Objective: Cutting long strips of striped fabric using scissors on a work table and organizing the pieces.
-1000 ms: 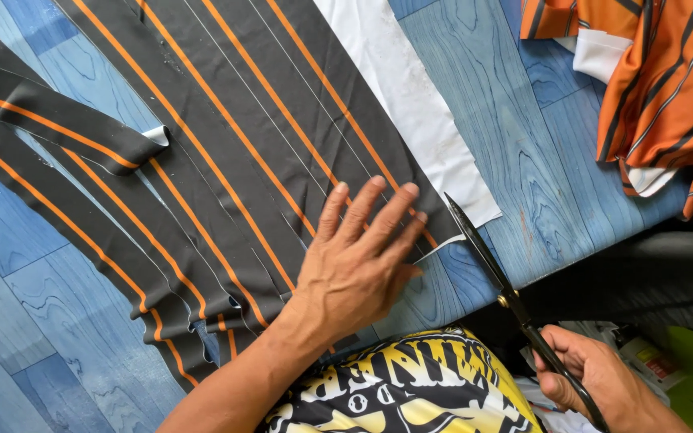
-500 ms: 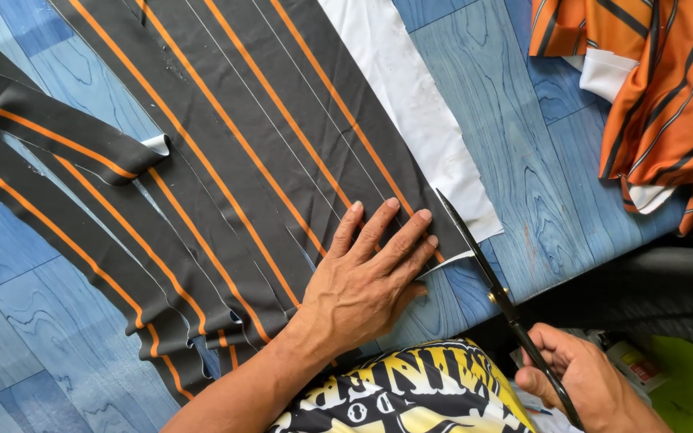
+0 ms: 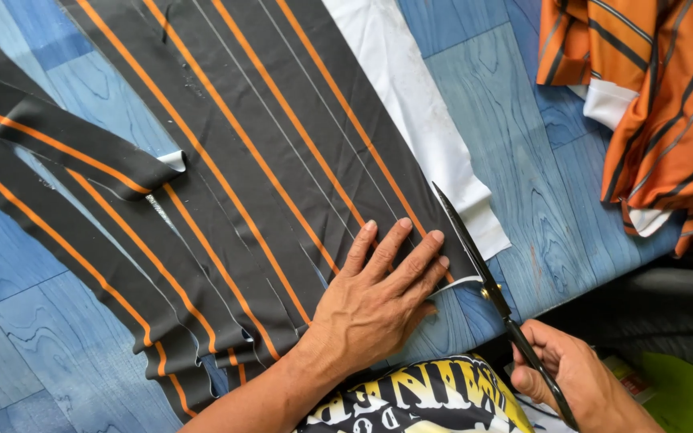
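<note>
A black fabric (image 3: 266, 136) with orange stripes lies spread over a blue wood-pattern surface (image 3: 515, 152), cut into long strips at its near edge. My left hand (image 3: 378, 301) presses flat on the fabric, fingers apart, just left of the cut. My right hand (image 3: 579, 381) grips the handles of black scissors (image 3: 483, 269), whose blades lie along the fabric's right edge, next to my left fingertips. A white layer (image 3: 419, 120) shows beside the black fabric.
An orange fabric (image 3: 659, 104) with dark stripes is bunched at the top right. Separate black strips (image 3: 66, 144) lie at the left. A black and yellow patterned garment (image 3: 419, 401) is at the bottom edge. A dark area with something green (image 3: 683, 393) lies at the bottom right.
The scissors have advanced further up along the fabric's right edge. My left hand stays pressed on the fabric. The view has shifted slightly.
</note>
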